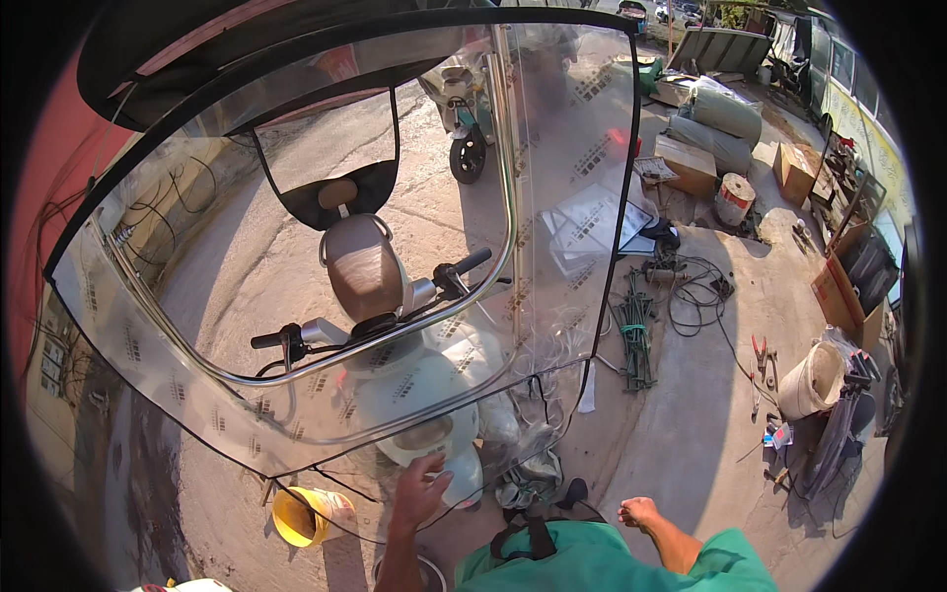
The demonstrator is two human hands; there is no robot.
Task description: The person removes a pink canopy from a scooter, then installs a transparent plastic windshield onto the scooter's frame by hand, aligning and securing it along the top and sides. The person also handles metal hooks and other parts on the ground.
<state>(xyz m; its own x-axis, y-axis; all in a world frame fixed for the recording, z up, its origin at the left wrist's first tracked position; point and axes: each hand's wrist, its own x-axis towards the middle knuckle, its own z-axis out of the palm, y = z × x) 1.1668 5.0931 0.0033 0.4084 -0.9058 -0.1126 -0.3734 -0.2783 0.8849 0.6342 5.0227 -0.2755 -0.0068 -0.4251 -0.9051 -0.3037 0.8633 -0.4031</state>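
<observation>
In front of me a large clear plastic rain cover with black edging is stretched over a bent metal tube frame. Through the plastic shows a scooter with a brown seat and black handlebar grips. My left hand is raised by the cover's lower edge, near the scooter's front, fingers apart and nothing seen in them. Off to the right, away from the cover, my right hand has its fingers curled closed; whether anything is inside them is hidden. Black cords hang from the cover's bottom edge.
A yellow bucket stands at the lower left. To the right lie a bundle of green-tied metal rods, a coiled cable, pliers and a white bucket. Farther back are cardboard boxes and rolls.
</observation>
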